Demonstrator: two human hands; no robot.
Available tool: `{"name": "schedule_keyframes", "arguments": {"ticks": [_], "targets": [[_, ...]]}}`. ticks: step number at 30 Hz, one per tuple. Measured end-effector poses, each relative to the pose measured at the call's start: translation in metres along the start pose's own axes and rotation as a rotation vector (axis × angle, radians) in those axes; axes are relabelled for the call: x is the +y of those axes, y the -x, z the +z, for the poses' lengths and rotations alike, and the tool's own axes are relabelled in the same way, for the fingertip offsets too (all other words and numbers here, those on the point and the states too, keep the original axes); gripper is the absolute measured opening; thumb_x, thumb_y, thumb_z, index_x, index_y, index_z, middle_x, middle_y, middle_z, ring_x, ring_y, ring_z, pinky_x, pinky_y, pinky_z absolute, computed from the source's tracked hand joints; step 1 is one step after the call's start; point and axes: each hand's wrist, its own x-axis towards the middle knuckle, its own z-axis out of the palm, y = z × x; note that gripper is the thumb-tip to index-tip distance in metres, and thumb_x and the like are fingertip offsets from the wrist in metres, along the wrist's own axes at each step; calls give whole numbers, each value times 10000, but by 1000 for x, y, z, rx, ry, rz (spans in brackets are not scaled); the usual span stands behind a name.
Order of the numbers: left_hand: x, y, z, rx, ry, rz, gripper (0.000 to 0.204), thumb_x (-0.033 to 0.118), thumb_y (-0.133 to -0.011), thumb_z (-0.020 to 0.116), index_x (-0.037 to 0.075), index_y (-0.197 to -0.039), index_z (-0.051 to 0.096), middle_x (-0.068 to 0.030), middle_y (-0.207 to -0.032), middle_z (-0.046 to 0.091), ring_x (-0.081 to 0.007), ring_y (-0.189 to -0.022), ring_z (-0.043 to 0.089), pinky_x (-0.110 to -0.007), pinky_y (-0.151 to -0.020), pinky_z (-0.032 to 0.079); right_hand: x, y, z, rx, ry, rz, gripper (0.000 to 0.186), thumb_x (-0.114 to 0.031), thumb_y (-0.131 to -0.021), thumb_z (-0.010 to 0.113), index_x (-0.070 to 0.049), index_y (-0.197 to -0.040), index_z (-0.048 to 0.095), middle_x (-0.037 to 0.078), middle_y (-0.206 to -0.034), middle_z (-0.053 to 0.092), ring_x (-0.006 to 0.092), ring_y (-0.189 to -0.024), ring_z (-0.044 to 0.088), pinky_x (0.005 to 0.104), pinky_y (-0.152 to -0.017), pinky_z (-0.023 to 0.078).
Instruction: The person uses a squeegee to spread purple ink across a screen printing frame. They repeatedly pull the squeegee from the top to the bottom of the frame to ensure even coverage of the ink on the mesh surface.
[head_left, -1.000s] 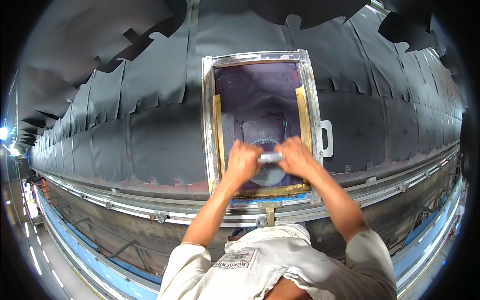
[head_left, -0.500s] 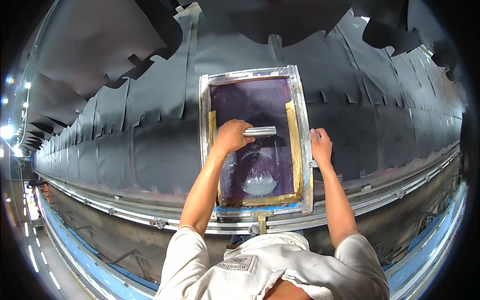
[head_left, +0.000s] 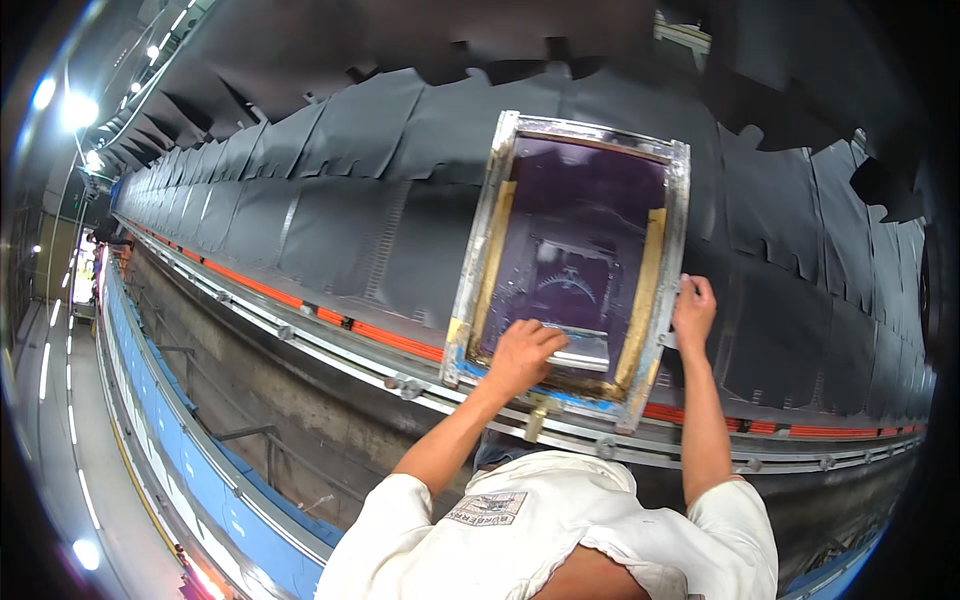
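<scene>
A screen-printing frame (head_left: 595,134) with metal sides and purple mesh (head_left: 590,190) lies over dark sheets in front of me. My left hand (head_left: 525,358) is closed around the left end of a metal-handled squeegee (head_left: 583,350). The squeegee rests crosswise on the mesh near the frame's near end; its blade edge is hard to make out. A pale curved motif (head_left: 568,285) shows on the mesh just beyond it. My right hand (head_left: 694,312) has its fingers curled against the frame's right side, gripping its edge.
Dark sheets (head_left: 340,225) run in rows along the long table to both sides. A metal rail (head_left: 330,352) with small clamps follows the near edge, beside an orange strip (head_left: 350,325). A brass-coloured bracket (head_left: 537,418) sits at the frame's near end. A blue-topped table (head_left: 215,480) stands at lower left.
My left hand has drawn the squeegee from mid-screen to the near end, where the clear ink pool lay. My right hand stays at the frame's side. The view has turned.
</scene>
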Motion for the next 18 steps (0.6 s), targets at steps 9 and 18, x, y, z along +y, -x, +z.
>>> {"name": "schedule_keyframes", "arguments": {"ticks": [9,18], "targets": [[75,72,33,-52,-44,-31,551,35,-581,837,112,-1118,740,-12,-1138,733,-247,-937,639,-395,-809,511,45,2,-33,6,16,-39,278,-322,-975,683,-49,-1022,707,206,-876,728,365,-852,733,412,-766,527],[27,31,35,-66,-12,93,551,-12,-579,792,98,-1114,720,-28,-1144,724,-249,-929,633,-397,-797,498,24,-16,-24,60,154,-12,287,-342,-979,669,-67,-1047,708,205,-918,739,395,-895,725,419,-802,534]]}}
